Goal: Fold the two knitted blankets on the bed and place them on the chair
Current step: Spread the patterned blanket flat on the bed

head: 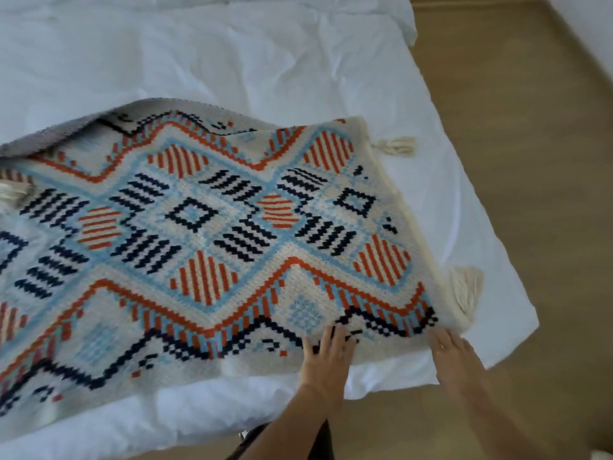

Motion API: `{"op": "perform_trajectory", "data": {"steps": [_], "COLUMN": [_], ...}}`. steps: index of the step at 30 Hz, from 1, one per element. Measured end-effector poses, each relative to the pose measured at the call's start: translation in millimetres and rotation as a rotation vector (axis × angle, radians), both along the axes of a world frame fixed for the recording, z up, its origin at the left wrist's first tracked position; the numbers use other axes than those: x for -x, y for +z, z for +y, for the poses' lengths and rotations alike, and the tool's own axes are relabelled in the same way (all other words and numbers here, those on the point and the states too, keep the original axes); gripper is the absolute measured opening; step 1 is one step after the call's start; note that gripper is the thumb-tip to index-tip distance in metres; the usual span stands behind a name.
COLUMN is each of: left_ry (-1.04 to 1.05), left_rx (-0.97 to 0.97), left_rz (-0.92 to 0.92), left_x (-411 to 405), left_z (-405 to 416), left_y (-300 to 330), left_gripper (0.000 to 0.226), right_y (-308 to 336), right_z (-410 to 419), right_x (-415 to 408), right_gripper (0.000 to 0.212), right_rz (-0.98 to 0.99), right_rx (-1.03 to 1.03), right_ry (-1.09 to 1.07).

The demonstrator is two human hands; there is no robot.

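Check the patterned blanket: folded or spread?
Mostly spread: blanket lies open on the bed, with only its far-left edge turned over.

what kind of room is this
Most likely a bedroom. A bed with rumpled white bedding fills most of the view, a patterned knitted blanket lies spread across it, and a wood-look floor runs alongside to a pale wall.
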State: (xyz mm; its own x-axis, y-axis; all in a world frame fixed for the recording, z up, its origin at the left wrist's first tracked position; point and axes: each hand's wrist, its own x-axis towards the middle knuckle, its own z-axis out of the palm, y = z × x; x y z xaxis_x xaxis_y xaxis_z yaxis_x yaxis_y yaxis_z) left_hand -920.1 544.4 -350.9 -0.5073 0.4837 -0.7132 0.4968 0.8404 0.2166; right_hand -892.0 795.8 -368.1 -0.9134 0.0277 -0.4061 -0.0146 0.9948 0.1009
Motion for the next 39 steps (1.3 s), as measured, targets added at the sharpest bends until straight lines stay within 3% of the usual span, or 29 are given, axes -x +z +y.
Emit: {"op": "perform_trajectory", "data": {"steps": [6, 12, 16, 20, 21, 24, 28, 31, 36, 39], "left_ry": [0.151, 0.313, 0.38, 0.314, 0.342, 0.371, 0.359, 0.434, 0.556, 0.643], "left_rx": [0.041, 0.179, 0.232, 0.161, 0.122, 0.108, 0.172, 0.172, 0.204, 0.175], "left_rz": [0.158, 0.316, 0.379, 0.434, 0.414, 0.257, 0.056, 0.098, 0.104, 0.131], "left_x": [-8, -16, -10, -24, -31, -45, -33, -6, 42, 71], "left_z": [-104, -225, -285, -318, -316, -304, -308, -315, -325, -337], "left_y": [-7, -11, -13, -30, -29, -14, 15, 25, 47, 56], "left_gripper": [0.083, 0.087, 0.092, 0.061, 0.062, 0.102, 0.064, 0.054, 0.057, 0.055], "right_y": [14, 7, -7, -15, -13, 15, 40, 51, 58, 66], "right_z": [-121, -270, -331, -329, -327, -326, -320, -323, -331, -344], "right_x": [25, 21, 17, 19, 15, 12, 30, 62, 128, 168], "right_gripper": [0.086, 0.086, 0.081, 0.07, 0.07, 0.063, 0.052, 0.048, 0.034, 0.043], "right_rz": [-0.055, -0.076, -0.107, -0.053, -0.063, -0.229, -0.43, -0.379, -0.185, -0.178], "right_rx": [0.055, 0.241, 0.201, 0.176, 0.195, 0.188, 0.145, 0.164, 0.275, 0.276], "right_ry": [0.14, 0.445, 0.432, 0.46, 0.453, 0.52, 0.639, 0.584, 0.492, 0.479]}}
